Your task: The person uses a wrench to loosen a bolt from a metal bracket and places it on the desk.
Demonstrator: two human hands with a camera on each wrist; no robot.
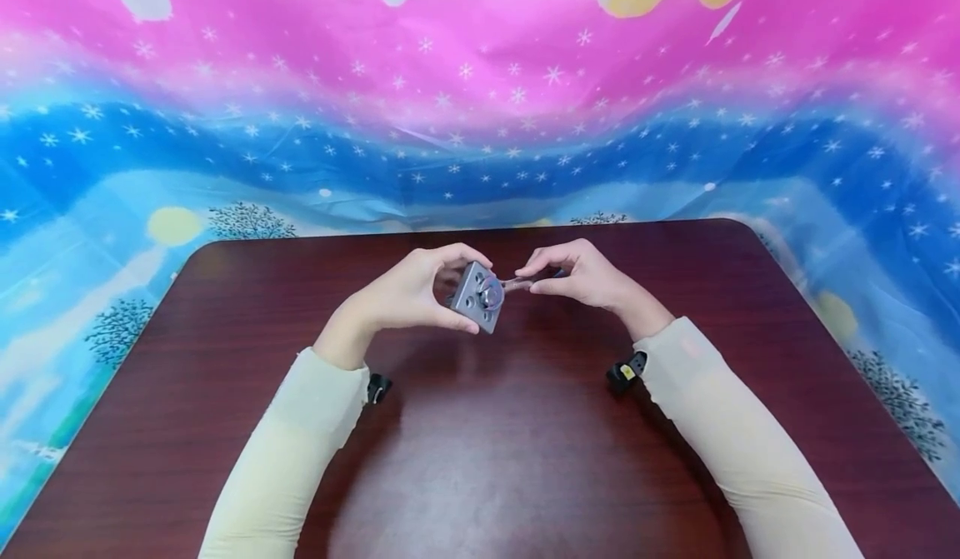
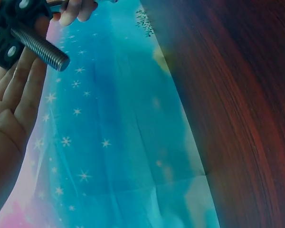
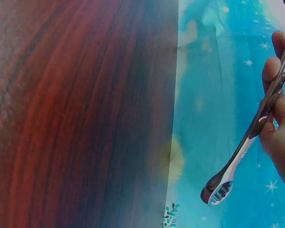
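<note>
Above the table, my left hand (image 1: 405, 291) grips a square grey metal plate (image 1: 466, 308) by its edges, thumb below and fingers above. Holes dot the plate, and a bolt (image 1: 491, 293) sits through its middle. In the left wrist view the bolt's threaded shank (image 2: 43, 50) sticks out of the plate's back. My right hand (image 1: 581, 274) pinches the handle of a combination wrench (image 1: 519, 284), whose far end meets the bolt head. The wrench's ring end (image 3: 220, 192) points away, free, in the right wrist view.
A dark red wooden table (image 1: 480, 459) lies under both hands. Behind it hangs a pink and blue cloth (image 1: 465, 117) with snowflakes. Black straps with small devices (image 1: 624, 373) are on both wrists.
</note>
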